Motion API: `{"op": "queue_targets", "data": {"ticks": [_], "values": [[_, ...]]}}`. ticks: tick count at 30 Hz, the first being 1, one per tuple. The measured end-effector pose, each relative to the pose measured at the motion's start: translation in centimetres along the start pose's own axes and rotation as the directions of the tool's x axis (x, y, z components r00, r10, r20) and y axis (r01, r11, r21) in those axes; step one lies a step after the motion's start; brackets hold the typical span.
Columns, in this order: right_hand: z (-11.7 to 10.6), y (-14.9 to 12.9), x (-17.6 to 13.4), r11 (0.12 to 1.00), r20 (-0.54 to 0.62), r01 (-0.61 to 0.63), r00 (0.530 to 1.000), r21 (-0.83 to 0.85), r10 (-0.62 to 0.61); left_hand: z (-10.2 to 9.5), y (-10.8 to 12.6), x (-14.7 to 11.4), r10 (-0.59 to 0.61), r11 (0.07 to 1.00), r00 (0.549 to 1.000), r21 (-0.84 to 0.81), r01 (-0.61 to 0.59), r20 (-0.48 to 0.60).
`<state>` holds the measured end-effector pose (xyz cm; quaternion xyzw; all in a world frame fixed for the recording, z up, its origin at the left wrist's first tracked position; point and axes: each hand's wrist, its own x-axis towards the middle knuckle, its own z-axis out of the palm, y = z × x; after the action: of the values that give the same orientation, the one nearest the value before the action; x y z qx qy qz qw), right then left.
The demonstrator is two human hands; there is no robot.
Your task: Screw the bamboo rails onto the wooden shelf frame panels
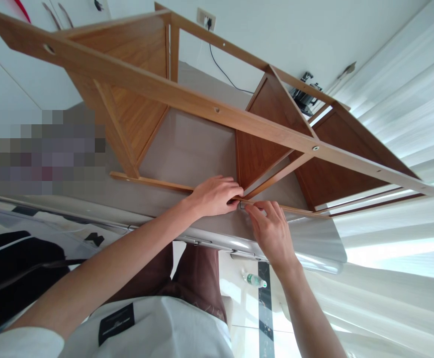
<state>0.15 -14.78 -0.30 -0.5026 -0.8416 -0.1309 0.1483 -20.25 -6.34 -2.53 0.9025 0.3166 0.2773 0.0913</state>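
Note:
A wooden shelf frame (187, 102) with panels lies across the grey work surface in front of me. My left hand (217, 195) is closed around its near lower rail (157, 183), where a slanting crosspiece (276, 175) meets it. Close beside it, my right hand (271, 223) pinches a small metal piece (242, 205) against that same rail. It looks like a hex key, though the fingers cover most of it. On the upper rail, a round metal fastener (315, 148) sits in a hole, and other holes show along the wood.
A black device (306, 94) stands behind the frame, near the wall. A black cord (220, 64) runs from a wall socket (206, 20). White curtains (406, 89) hang at the right. A plastic bottle (256, 280) lies on the floor below the surface's edge.

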Motion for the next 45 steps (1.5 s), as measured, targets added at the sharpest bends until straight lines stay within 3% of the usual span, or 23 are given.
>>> {"op": "queue_targets", "data": {"ticks": [4, 10, 23, 31, 45], "values": [[-0.5, -0.2, 0.5, 0.996, 0.031, 0.042, 0.999, -0.073, -0.040, -0.1, 0.0, 0.0, 0.005, 1.000, 1.000, 0.000, -0.005, -0.002], [-0.6, -0.4, 1.0, 0.998, 0.021, 0.036, 0.999, -0.050, -0.035, -0.1, 0.0, 0.1, 0.010, 1.000, 1.000, -0.001, -0.010, 0.002], [1.3, 0.1, -0.3, 0.963, -0.089, -0.148, 0.981, 0.226, 0.171, 0.2, -0.1, 0.0, 0.017, 1.000, 1.000, 0.011, -0.017, -0.020], [2.5, 0.3, -0.7, 0.929, -0.056, -0.186, 0.975, 0.319, 0.214, 0.3, -0.2, 0.0, 0.021, 0.999, 1.000, 0.038, -0.020, -0.022], [1.3, 0.6, -0.7, 0.963, 0.007, -0.114, 0.993, 0.244, 0.116, 0.1, 0.0, 0.1, 0.008, 1.000, 1.000, 0.013, -0.008, -0.025]]}}
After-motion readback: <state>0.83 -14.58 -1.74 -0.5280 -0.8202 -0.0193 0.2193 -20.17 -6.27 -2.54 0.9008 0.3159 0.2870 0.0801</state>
